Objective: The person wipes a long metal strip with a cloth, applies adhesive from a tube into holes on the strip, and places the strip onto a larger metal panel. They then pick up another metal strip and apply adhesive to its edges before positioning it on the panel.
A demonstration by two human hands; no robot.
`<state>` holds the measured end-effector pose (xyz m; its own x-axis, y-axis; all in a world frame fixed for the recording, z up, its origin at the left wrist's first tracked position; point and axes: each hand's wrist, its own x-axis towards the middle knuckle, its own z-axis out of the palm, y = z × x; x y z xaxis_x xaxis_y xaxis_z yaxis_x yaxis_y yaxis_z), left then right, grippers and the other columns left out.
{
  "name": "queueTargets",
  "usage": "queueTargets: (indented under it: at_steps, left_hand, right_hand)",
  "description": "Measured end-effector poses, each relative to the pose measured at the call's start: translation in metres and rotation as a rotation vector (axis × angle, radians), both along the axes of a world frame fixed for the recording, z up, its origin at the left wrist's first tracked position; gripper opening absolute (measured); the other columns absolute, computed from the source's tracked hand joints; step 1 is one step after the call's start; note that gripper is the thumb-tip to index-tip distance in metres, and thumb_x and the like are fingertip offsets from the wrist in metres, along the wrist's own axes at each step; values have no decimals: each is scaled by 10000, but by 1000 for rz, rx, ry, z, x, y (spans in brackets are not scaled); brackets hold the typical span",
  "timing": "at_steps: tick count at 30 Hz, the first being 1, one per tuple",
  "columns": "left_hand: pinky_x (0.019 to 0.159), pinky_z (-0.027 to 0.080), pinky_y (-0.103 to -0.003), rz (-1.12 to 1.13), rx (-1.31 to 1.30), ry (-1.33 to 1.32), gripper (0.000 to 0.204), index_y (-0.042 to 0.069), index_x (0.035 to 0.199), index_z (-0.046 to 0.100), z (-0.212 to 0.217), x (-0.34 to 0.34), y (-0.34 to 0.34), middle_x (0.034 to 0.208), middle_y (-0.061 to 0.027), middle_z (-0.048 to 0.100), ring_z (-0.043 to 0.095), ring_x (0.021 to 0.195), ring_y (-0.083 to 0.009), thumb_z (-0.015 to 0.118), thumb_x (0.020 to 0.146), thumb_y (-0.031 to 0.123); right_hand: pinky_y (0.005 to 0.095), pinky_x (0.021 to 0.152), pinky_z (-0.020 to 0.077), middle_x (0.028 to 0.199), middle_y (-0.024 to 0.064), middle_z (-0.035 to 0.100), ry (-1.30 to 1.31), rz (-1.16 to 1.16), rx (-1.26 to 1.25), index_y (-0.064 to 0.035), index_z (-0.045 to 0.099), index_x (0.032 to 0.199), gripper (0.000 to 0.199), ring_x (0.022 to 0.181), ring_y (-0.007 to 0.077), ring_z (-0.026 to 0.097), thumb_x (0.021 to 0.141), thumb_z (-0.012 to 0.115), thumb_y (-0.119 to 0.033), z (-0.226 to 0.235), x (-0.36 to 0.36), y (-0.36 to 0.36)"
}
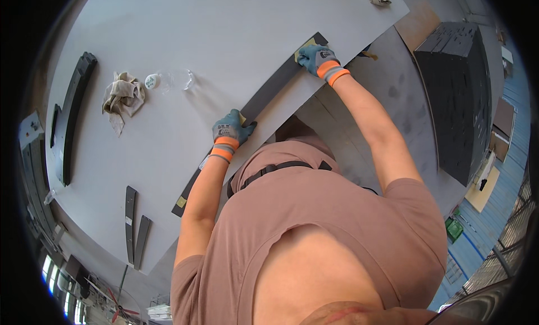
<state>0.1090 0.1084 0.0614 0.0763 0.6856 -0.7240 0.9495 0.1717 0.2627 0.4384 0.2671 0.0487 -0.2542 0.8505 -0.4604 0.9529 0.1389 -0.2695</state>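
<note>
The person's brown-shirted torso [314,235] fills the lower view. Beyond it, a long dark strip [269,94] lies flat along the near edge of the grey bench [224,33]. The gloved left hand [230,131] presses on its middle with fingers curled, and the gloved right hand [317,58] clamps its far end. The strip looks thin, light and stiff but likely bendy over its length, so holding it at two well-spaced points suits it. A crumpled rag [123,94] lies well apart.

Two rags [123,96], perhaps five strips [264,103].
</note>
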Motion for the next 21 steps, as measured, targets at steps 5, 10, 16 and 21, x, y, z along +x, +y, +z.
queueTargets:
  at_steps: [5,10,16,21]
  left_hand:
    - [940,570,-456,-20,6,16,616,86,1161,656,0,2,2,1086,-155,780,745,1026,-375,749,863,617]
    - [938,571,-456,-22,-23,-23,627,80,1164,657,-5,-3,2,1124,-165,772,741,1049,-371,730,873,631]
    - [941,571,-455,-46,-9,-27,639,80,1174,659,0,-3,4,1130,-167,768,738,1058,-369,718,879,643]
    - [941,569,-460,-53,-4,-43,637,76,1171,653,-1,-4,3,1121,-174,767,735,1053,-382,715,884,641]
  right_hand:
    - [475,897,565,1067,86,776,-29,119,29,-149,749,1074,240,997,341,724,939,635,-311,-8,4,5]
    - [472,867,580,1090,100,772,-39,256,-6,-127,732,1062,193,1001,359,724,923,624,-207,4,-3,10]
    - [494,823,582,1086,155,766,-129,357,-12,-83,713,1061,182,983,387,727,927,608,-149,3,-11,14]
    - [511,818,579,1067,177,763,-75,353,78,-70,702,1047,168,968,399,728,935,601,-143,-15,-2,9]
